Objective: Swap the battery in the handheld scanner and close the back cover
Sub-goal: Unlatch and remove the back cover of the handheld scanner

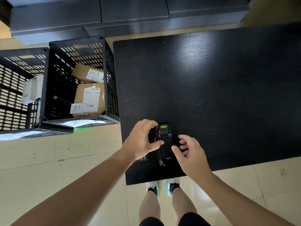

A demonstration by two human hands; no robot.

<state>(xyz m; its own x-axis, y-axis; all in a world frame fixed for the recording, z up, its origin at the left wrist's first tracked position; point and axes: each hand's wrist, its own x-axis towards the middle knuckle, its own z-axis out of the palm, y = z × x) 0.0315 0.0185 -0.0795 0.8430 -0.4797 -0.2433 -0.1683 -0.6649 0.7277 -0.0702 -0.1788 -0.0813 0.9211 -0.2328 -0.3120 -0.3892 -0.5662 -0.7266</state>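
A black handheld scanner (166, 144) lies back-up on the black table (211, 95) near its front left corner, with a yellow label at its far end and a hand strap along its back. My left hand (143, 139) grips the scanner's upper left side, thumb and fingers pinching near the strap's top. My right hand (190, 150) hovers at the scanner's right edge, fingers spread and slightly blurred, holding nothing I can see. A flat black piece with white print (143, 159), possibly a battery, lies on the table under my left wrist.
Two black slatted crates (78, 51) stand on the floor left of the table; the nearer one holds cardboard parcels (88, 98) with labels. Dark boxes (130, 13) line the back. My legs and shoes (162, 188) are below the table's front edge.
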